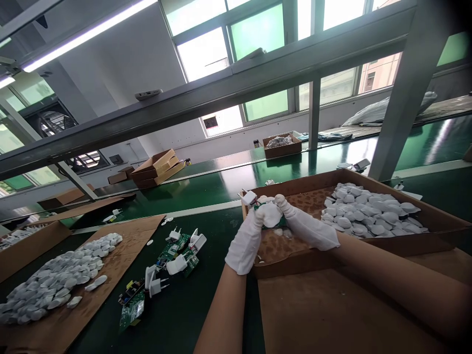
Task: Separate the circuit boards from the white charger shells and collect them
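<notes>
We grip white disc (270,214) on green board (282,220): left hand (251,236), right hand (300,222) gloved, fingers closed at edges, over cardboard tray (295,263).

Electronics workshop, long green worktop (221,182), cardboard box (273,268) of white parts (368,211), circuit boards (175,248), overhead tube light (90,34)

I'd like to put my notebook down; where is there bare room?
On the near green surface, between the circuit boards and left forearm; on the far green surface, between the stacked brown boxes and the small box. Crowded: the cardboard sheet, heaped with white pieces, and the big carton, heaped at right, with left hand and right hand at left.
</notes>
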A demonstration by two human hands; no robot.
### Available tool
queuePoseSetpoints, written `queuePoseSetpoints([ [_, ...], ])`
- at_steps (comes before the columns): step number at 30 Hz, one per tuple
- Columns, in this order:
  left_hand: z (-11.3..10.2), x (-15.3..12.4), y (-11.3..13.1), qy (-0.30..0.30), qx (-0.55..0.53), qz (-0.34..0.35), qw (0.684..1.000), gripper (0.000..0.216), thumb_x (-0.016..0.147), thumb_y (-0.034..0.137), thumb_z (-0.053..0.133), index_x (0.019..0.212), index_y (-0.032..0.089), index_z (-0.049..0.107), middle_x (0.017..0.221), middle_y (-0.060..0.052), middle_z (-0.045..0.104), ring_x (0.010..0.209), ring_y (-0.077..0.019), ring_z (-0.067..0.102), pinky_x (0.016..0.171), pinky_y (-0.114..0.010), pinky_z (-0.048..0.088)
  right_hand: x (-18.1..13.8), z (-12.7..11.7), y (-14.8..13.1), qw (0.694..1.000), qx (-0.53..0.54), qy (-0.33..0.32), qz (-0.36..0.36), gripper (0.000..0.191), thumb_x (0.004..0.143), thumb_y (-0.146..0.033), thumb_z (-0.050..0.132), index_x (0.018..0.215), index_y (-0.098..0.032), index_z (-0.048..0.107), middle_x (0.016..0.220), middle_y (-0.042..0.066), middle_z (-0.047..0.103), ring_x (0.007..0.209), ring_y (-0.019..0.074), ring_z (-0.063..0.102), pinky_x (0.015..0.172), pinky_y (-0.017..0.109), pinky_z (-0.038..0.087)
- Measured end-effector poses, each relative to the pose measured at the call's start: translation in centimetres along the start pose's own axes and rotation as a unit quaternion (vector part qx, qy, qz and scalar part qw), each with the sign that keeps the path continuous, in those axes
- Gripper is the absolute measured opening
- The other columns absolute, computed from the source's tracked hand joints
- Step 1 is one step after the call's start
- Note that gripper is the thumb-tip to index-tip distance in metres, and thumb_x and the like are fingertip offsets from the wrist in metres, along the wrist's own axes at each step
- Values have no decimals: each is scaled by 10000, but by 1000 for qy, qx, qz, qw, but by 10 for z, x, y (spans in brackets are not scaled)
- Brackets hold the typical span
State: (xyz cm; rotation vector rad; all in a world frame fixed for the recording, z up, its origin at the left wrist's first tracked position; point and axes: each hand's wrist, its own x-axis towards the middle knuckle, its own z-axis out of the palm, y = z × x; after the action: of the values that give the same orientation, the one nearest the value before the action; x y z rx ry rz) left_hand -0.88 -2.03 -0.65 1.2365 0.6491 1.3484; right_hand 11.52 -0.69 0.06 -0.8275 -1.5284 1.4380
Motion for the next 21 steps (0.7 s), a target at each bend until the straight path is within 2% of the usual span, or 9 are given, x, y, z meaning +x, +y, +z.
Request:
queuePoseSetpoints([
  [2,-1,3,0,69,-3,-20,997,539,699,575,500,1068,188,570,1108,-68,581,1083,-212,488,930,-284,376,1,0,1,999,5,-43,-21,573,767,-670,269,807,-169,545,445,-29,485,326,59,388,300,156,317],
  [4,0,6,0,113,-13,-30,993,515,695,572,511,1023,183,589,1008,-61,621,996,-202,540,864,-272,420,2,1,1,998,6,-46,-29,557,772,-661,278,805,-168,536,465,-26,501,338,60,409,319,157,349],
  [6,4,6,0,92,-17,-39,995,440,705,522,543,963,172,604,915,-60,638,895,-189,577,799,-265,449,3,1,1,999,5,-22,-30,518,776,-641,316,774,-166,523,474,-25,504,352,61,424,329,157,358],
  [9,10,4,0,3,12,-39,999,344,733,451,551,914,165,606,746,-40,631,683,-155,591,714,-279,469,2,2,1,999,-12,26,-38,458,769,-619,370,736,-176,483,489,-35,488,363,65,419,311,162,330],
  [11,12,3,0,-2,29,-22,999,297,722,401,586,904,167,598,696,-16,616,608,-125,569,700,-273,466,2,2,2,996,-37,42,-67,432,766,-610,385,732,-187,461,529,-40,479,395,70,423,326,176,338],
  [14,13,4,-1,27,25,-5,999,277,687,339,639,906,175,595,784,-13,631,695,-122,577,741,-246,447,3,2,8,984,-75,51,-151,412,769,-599,389,728,-194,454,620,-26,482,535,93,465,485,222,426],
  [16,13,5,-1,32,17,-1,999,275,675,327,652,902,179,604,842,-18,639,775,-132,579,773,-238,434,6,3,11,979,-84,47,-180,410,770,-600,387,752,-197,462,666,-13,493,624,116,483,600,261,444],
  [19,12,8,-2,48,7,-1,999,284,663,350,660,884,176,615,873,-25,643,817,-142,579,788,-230,429,10,3,12,983,-65,55,-162,429,767,-615,371,805,-201,476,735,10,530,728,153,516,695,305,442],
  [21,11,11,-3,67,-23,-10,997,377,694,460,592,949,182,595,925,-40,634,825,-153,585,760,-236,446,12,2,9,984,-42,77,-153,447,764,-622,361,841,-200,488,834,33,562,815,175,528,748,315,432],
])
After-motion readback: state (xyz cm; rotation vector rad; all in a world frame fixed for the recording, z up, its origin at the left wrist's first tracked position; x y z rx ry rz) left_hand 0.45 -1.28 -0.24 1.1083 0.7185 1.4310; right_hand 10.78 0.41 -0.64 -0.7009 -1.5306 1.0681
